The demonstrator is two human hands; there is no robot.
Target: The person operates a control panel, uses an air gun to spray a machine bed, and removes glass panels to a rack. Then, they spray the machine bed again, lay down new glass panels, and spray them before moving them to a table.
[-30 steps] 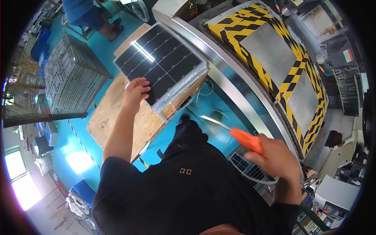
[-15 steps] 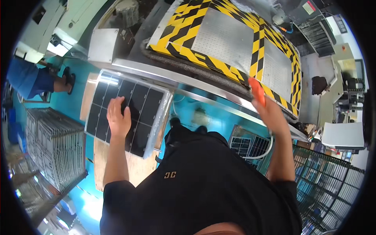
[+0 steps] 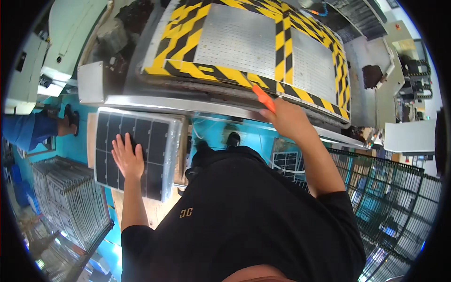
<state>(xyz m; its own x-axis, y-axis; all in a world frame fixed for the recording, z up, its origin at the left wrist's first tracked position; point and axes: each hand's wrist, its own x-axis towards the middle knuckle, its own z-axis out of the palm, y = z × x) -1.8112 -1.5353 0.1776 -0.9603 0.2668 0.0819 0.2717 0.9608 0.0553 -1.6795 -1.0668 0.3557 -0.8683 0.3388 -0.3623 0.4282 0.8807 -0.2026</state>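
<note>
Machine bed with striped tape, beyond the fingers of the right hand; those wrap round an orange tool. Left hand: fingers apart over dark panel, directly beneath them. Panel probably stiff, slick, brittle; hold by 2 opposite edges, not the face.

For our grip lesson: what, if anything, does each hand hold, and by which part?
The right hand holds an orange-handled tool by its handle; the left hand, spread over a dark gridded panel, holds nothing.
</note>
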